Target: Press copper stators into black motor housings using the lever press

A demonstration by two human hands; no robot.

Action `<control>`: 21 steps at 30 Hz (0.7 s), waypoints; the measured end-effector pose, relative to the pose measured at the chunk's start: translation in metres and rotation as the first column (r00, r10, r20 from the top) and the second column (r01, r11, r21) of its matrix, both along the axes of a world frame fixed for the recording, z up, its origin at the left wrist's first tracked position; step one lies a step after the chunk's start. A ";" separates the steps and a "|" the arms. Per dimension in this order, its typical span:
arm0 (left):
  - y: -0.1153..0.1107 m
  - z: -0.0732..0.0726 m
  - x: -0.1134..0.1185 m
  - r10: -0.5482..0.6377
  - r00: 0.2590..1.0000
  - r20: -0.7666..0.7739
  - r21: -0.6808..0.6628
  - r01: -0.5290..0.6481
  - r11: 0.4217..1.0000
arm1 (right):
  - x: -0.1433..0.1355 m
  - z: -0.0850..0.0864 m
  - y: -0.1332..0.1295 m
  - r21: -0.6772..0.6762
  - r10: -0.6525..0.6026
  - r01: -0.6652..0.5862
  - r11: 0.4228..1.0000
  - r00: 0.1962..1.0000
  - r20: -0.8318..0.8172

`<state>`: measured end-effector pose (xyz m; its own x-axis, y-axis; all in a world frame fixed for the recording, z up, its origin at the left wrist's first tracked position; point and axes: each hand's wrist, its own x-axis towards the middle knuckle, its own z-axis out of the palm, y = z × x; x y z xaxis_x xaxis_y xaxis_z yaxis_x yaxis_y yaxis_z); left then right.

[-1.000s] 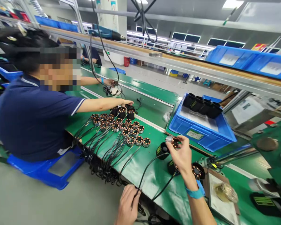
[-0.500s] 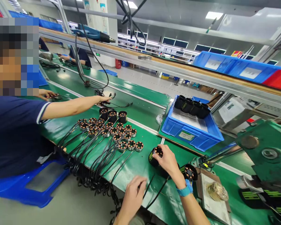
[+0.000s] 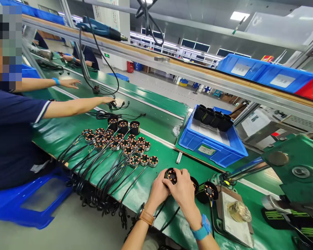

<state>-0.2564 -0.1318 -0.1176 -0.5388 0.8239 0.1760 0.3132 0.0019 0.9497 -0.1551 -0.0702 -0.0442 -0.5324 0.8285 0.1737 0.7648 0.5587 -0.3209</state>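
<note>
In the head view, both my hands close around a black motor housing (image 3: 171, 175) with a copper-wound stator inside, its open end facing up. My left hand (image 3: 159, 189) grips its left side. From the right, my right hand (image 3: 183, 189) curls its fingers over the rim. Behind my right hand, a second black housing (image 3: 195, 185) is partly hidden. Farther right stands a third housing (image 3: 208, 191) with a stator and a cable running down from it. Left of my hands, several bare stators (image 3: 134, 160) lie in rows with black cables trailing over the table edge.
A blue bin (image 3: 211, 149) with black sleeves stands behind my hands. At right is a green press (image 3: 294, 170) over a metal plate (image 3: 237, 222). A co-worker's arm (image 3: 75, 106) reaches over the table at left. A heat gun (image 3: 101, 29) lies on the overhead shelf.
My left hand has risen from the table's front edge to grip the housing beside my right hand. The co-worker's arms have shifted, one now stretched out over the bench.
</note>
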 end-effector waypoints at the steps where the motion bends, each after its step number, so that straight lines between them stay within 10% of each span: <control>1: 0.000 -0.001 0.000 -0.002 1.000 -0.003 -0.009 0.002 1.000 | 0.003 0.001 0.002 -0.003 0.026 -0.026 1.000 0.999 -0.019; 11: -0.034 -0.006 -0.003 0.095 0.970 -0.224 -0.021 -0.102 0.995 | -0.025 0.018 0.008 0.001 0.262 -0.263 0.965 0.965 0.028; 16: -0.118 -0.020 -0.025 0.502 0.659 -0.560 0.040 -0.583 0.811 | -0.067 0.031 0.025 -0.041 0.372 -0.370 0.928 0.926 0.060; 21: -0.170 -0.054 -0.058 0.448 0.496 -0.744 0.080 -0.600 0.796 | -0.080 0.084 0.115 0.074 0.164 -0.164 0.984 0.986 0.011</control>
